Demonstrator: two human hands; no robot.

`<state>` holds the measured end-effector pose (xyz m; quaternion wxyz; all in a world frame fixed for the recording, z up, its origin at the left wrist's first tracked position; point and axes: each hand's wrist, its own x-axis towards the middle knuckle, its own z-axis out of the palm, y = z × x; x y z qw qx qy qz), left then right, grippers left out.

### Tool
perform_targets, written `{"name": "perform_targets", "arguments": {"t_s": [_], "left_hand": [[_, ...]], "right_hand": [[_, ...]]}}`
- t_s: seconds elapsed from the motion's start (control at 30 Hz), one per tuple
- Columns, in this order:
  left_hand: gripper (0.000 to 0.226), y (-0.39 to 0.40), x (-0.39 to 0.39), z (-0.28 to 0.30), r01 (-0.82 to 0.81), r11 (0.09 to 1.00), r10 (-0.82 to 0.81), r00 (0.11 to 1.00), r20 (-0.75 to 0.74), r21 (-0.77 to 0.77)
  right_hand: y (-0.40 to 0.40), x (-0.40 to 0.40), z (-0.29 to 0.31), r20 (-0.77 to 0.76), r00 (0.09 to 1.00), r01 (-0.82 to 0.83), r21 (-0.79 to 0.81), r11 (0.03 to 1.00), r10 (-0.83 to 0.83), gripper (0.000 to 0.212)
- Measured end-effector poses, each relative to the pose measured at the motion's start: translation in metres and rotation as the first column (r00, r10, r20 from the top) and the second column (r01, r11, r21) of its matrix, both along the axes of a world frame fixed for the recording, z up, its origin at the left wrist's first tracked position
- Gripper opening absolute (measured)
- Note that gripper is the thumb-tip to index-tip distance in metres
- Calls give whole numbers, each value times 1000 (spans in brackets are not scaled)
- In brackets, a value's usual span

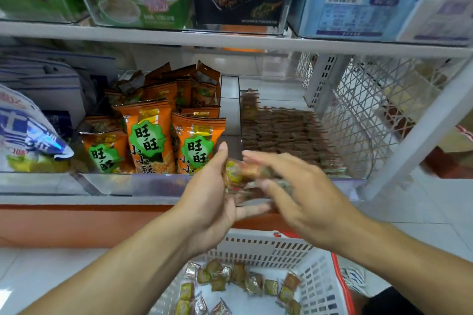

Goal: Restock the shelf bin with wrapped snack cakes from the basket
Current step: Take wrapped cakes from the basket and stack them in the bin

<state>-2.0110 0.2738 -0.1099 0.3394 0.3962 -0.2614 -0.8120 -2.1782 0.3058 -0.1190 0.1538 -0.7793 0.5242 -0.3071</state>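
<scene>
Before the shelf bin (358, 135), both hands (258, 186) grip wrapped snack cakes (240, 171).

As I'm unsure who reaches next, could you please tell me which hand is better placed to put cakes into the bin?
Probably the right hand: it sits nearer the shelf bin, directly before its stacked rows, fingers on the snack cakes cradled by the left hand.

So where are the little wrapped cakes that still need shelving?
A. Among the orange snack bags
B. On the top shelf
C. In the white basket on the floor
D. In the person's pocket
C: loose wrapped cakes lie in the white basket below the hands, while the left hand holds a few more up by the shelf bin, with the right hand at them.
</scene>
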Motion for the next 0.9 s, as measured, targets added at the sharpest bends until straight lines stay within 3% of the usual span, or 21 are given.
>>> {"name": "perform_targets", "arguments": {"t_s": [0.07, 0.13, 0.2, 0.27, 0.4, 0.5, 0.63, 0.73, 0.8, 0.9], "left_hand": [[73, -2, 0, 1, -42, 999, 42, 998, 38, -14], [72, -3, -1, 1, -59, 998, 60, 997, 42, -6], [68, -3, -2, 0, -78, 997, 78, 996, 49, 2], [63, -3, -2, -4, -108, 994, 109, 987, 122, -12], [61, -5, -3, -12, -123, 991, 131, 951, 279, -47], [58, -4, -2, -10, -78, 996, 86, 974, 208, -49], [50, -1, 0, -7, -10, 998, 23, 982, 188, -67], [27, 0, 0, -8, 1, 993, 25, 975, 221, -116], [16, -1, 2, -11, 57, 976, 19, 941, 339, -212], [9, 0, 8, -16, 273, 869, 9, 826, 564, -413]], "right_hand": [[-2, -9, 3, 324, 943, 40, 110, 993, -74, 22], [-7, -16, 6, 609, 779, -29, 272, 962, -149, 20], [-10, -18, 7, 743, 623, -156, 423, 893, -243, 27], [-10, -18, 6, 755, 580, -239, 518, 822, -307, 29], [-10, -20, 3, 725, 607, -241, 559, 794, -326, 28], [-10, -21, 3, 730, 607, -223, 536, 814, -314, 32], [-11, -22, 2, 662, 697, -139, 503, 853, -276, 30], [-12, -28, 6, 595, 783, -132, 444, 886, -181, 26], [-13, -34, 11, 544, 833, -148, 398, 905, -103, 27], [-13, -42, 15, 416, 909, -181, 325, 928, 32, 31]]}}
